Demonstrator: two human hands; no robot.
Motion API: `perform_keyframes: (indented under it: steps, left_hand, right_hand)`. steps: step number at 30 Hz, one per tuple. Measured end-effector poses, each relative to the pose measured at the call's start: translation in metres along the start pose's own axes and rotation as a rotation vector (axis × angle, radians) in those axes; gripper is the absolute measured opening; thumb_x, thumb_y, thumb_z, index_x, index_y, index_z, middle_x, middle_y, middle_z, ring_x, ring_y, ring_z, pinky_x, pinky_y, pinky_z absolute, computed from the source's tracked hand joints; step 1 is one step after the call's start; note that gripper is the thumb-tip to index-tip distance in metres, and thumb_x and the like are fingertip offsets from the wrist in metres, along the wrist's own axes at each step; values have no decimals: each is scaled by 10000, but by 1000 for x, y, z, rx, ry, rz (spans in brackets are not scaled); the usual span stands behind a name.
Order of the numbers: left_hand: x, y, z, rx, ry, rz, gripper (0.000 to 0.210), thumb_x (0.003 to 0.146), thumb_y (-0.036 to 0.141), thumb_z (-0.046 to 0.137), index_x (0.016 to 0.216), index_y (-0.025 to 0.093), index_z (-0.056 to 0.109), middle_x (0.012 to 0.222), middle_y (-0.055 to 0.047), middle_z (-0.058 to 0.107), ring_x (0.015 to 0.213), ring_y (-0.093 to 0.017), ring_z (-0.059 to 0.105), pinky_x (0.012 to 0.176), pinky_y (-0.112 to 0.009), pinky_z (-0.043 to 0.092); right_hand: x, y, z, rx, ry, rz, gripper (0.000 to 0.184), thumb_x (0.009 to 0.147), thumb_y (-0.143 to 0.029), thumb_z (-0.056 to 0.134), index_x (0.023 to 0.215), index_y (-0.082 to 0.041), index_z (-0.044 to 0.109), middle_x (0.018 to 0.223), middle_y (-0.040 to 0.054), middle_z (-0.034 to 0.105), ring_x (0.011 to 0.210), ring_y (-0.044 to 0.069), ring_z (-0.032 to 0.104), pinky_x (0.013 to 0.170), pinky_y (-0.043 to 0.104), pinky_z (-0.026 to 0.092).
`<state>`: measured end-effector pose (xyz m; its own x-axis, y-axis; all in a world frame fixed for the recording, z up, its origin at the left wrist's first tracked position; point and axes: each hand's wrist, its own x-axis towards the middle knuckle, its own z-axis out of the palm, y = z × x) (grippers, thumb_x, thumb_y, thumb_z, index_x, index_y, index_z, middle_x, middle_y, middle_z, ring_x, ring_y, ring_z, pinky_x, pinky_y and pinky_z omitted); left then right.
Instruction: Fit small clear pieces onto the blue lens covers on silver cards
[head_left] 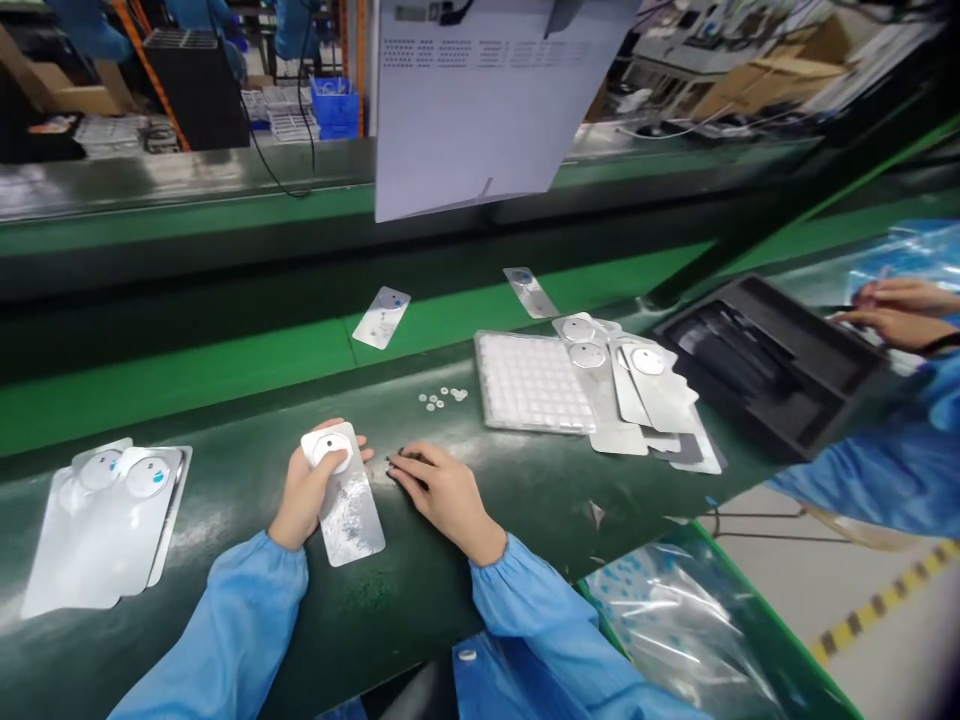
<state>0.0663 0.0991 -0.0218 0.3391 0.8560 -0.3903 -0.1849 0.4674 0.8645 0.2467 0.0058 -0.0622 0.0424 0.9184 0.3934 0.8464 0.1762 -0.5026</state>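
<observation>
My left hand (300,497) is closed around a thin silver plate (354,520) with rounded corners. Its thumb presses on a white round disc (328,442) near the plate's top end. To the right, my right hand (454,503) pinches a small dark thing (391,465) between thumb and forefinger, too tiny to name. A gap separates it from the plate. Beyond my hands, several small pale round pieces (433,400) lie loose on the green bench (420,610). A clear-lidded tray of white squares (529,385) stands behind my right hand.
Similar plates lie stacked on the left (112,530) and heaped on the right (652,400). Two single plates (382,317) rest on the far ledge. A black partitioned box (765,360) sits beside a co-worker's hands (900,312). A plastic-lined bin (690,620) stands below the front edge.
</observation>
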Motion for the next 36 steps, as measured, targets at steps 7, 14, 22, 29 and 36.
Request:
perform_keyframes:
  steps: [7,14,22,29,36]
  left_hand:
    - [0,-5,-1,-82,-39,-18,629,724,273,791,1292,141,557,1118,-171,770,980,-345,770,744,-380,622]
    - [5,-11,-2,-66,-13,59,792,763,314,849,1443,180,466,1228,-176,737,1064,-327,750,894,-434,605]
    - [2,-25,-2,56,6,268,1001,842,361,803,1607,320,159,1317,-149,687,955,-278,782,838,-449,642]
    - [-3,-30,1,464,-125,451,161,905,304,691,895,163,768,1047,-100,796,997,-275,766,933,-371,599]
    - [-11,-26,2,518,-273,436,155,873,304,739,885,179,830,918,-66,822,868,-229,776,780,-280,601]
  right_hand:
    - [-44,-12,-22,-156,-203,-204,322,1042,-358,571,1294,-193,685,1123,119,717,874,233,643,728,362,513]
    - [-114,-27,-44,49,-232,-457,353,1073,-460,493,1192,-194,691,1002,57,781,897,203,664,759,368,499]
    - [-115,-37,-41,573,-284,-97,357,1096,-337,437,963,-199,739,845,66,779,783,178,695,715,312,544]
    - [-26,-21,-53,839,-209,652,347,886,-513,732,885,-171,793,679,32,709,492,127,575,518,268,490]
    - [13,-19,-46,683,-197,419,290,966,-434,625,1062,-206,777,698,7,651,637,163,643,660,308,543]
